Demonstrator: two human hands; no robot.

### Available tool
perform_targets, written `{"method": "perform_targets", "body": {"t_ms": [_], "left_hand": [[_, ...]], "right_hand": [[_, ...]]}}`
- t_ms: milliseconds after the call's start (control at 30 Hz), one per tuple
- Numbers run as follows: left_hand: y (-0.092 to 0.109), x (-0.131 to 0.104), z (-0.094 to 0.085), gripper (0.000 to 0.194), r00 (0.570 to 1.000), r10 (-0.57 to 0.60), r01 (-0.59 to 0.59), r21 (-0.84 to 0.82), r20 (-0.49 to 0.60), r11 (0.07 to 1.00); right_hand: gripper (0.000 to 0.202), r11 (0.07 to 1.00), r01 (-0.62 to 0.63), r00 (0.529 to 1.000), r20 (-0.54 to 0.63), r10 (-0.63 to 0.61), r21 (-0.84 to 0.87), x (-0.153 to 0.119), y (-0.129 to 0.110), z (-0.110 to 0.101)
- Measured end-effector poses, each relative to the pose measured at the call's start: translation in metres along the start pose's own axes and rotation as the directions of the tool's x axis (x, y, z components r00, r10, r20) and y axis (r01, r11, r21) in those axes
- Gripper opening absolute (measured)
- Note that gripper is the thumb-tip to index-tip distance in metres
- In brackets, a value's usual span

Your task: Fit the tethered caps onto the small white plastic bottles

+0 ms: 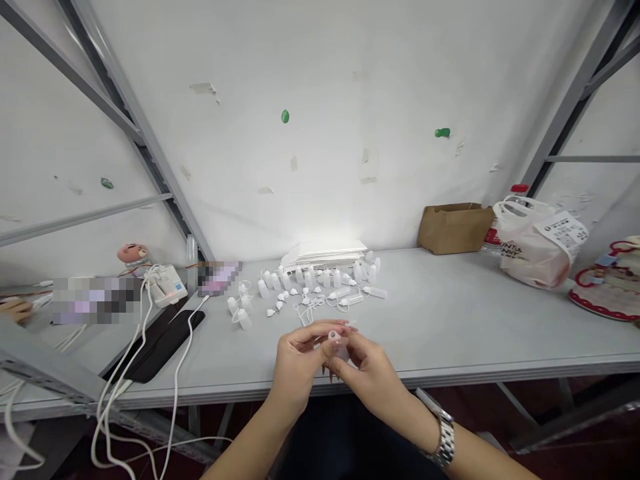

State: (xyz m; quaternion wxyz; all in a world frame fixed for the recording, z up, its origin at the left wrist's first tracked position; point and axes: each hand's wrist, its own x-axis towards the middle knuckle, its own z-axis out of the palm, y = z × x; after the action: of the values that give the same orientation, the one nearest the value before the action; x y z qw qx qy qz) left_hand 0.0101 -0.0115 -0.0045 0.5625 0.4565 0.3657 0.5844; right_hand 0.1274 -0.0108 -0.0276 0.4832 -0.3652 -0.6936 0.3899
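Close to the table's front edge, my left hand [299,363] and my right hand [369,365] come together around a small translucent white plastic bottle [342,349]. Its open round mouth faces up toward me, and the fingers of both hands are closed on its sides. Much of the bottle's body is hidden by my fingers. Beyond my hands, several similar small bottles [300,275] stand in a loose row. Small white caps [280,305] with thin loops lie in front of them, and a few bottles [351,301] rest on their sides.
Behind the bottles is a stack of white flat sheets or boxes [325,253]. A brown cardboard box [454,230], a white plastic bag [535,250] and a decorated bag [613,283] stand right. Left are a black pouch [163,347], white cables [145,320], a power strip [167,285] and another person's hand [16,309].
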Motion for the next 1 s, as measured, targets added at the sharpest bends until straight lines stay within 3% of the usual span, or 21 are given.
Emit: {"method": "perform_targets", "body": {"t_ms": [67,167,267,400,533,633,733,767,833,900,933,1000], "left_hand": [[-0.003,0.003,-0.003,0.012,0.997,-0.001,-0.006,-0.075,-0.083,0.997],[-0.006,0.006,-0.005,0.014,0.992,-0.049,0.027,-0.192,-0.116,0.981],[-0.006,0.007,-0.004,0.017,0.994,-0.085,0.069,-0.237,-0.061,0.969],[-0.002,0.009,-0.006,0.018,0.997,-0.071,0.076,-0.192,0.031,0.978],[0.004,0.011,-0.012,0.018,0.989,-0.087,0.101,-0.113,0.122,0.988],[0.008,0.012,-0.014,0.017,0.978,-0.079,0.094,-0.072,0.192,0.993],[0.008,0.011,-0.013,0.017,0.988,-0.074,0.082,-0.062,0.135,0.995],[0.007,0.011,-0.012,0.017,0.994,-0.070,0.076,-0.070,0.085,0.995],[0.004,0.011,-0.011,0.016,0.998,-0.061,0.058,-0.101,-0.031,0.993],[0.001,0.012,-0.011,0.015,0.991,-0.060,0.042,-0.144,-0.123,0.989],[0.000,0.012,-0.011,0.016,0.987,-0.062,0.037,-0.163,-0.150,0.986],[-0.001,0.013,-0.011,0.017,0.985,-0.066,0.036,-0.186,-0.159,0.982]], "right_hand": [[0.019,0.975,0.140,0.982,-0.103,-0.159,-0.172,0.000,0.004,0.001],[0.025,0.852,0.331,0.897,-0.145,-0.418,-0.405,-0.002,0.009,0.002],[0.023,0.785,0.385,0.853,-0.137,-0.503,-0.485,-0.003,0.010,0.000],[0.015,0.906,0.273,0.938,-0.119,-0.325,-0.323,-0.004,0.000,-0.004],[0.025,1.000,0.011,0.999,-0.035,-0.012,-0.009,0.000,-0.015,-0.011],[0.030,0.946,-0.230,0.968,0.150,0.199,0.229,0.005,-0.023,-0.016],[0.033,0.855,-0.358,0.917,0.313,0.247,0.376,0.010,-0.022,-0.017],[0.033,0.859,-0.345,0.924,0.297,0.240,0.379,0.010,-0.020,-0.016],[0.026,0.944,-0.196,0.978,0.129,0.167,0.266,0.008,-0.011,-0.011],[0.021,0.997,0.070,0.992,-0.102,-0.072,-0.026,0.004,-0.001,-0.005],[0.026,0.959,0.207,0.958,-0.157,-0.238,-0.193,0.002,0.004,-0.002],[0.037,0.813,0.383,0.868,-0.132,-0.480,-0.439,-0.002,0.012,0.002]]}}
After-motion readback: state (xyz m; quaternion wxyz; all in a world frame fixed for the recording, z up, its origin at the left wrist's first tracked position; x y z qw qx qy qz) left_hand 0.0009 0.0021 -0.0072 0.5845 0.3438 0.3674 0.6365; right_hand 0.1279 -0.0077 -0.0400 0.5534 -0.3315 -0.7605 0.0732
